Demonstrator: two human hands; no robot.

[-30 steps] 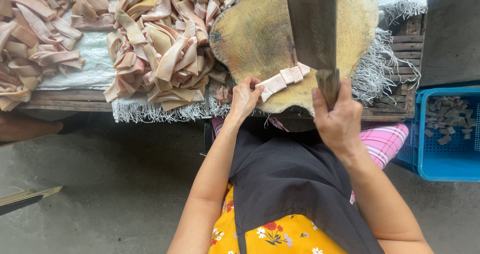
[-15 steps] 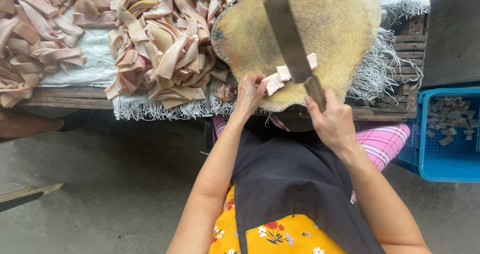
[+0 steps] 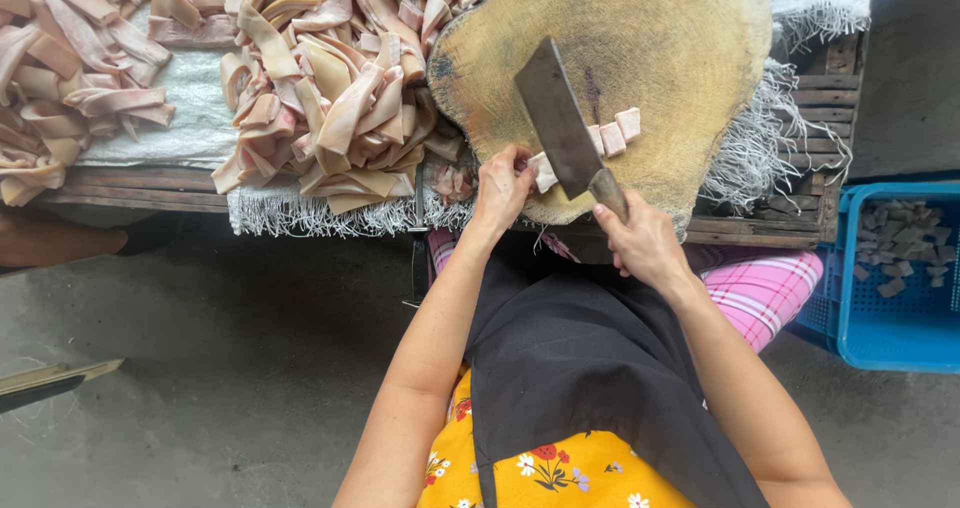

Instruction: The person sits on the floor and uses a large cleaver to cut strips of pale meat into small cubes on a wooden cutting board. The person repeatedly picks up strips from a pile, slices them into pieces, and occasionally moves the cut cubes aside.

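Right now right hand (image 3: 640,243) wrapped around cleaver (image 3: 560,118) handle; left hand (image 3: 500,183) fingertips pinning pale meat strip (image 3: 590,146) at 6 o'clock edge of round chopping block (image 3: 660,38) — strip looks soft, slippery, light; pin near cut end.

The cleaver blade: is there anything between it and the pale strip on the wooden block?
Nothing visible. The cleaver, gripped by the right hand, lies directly across the pale strip. The left hand fingers hold the strip's near end, close beside the blade.
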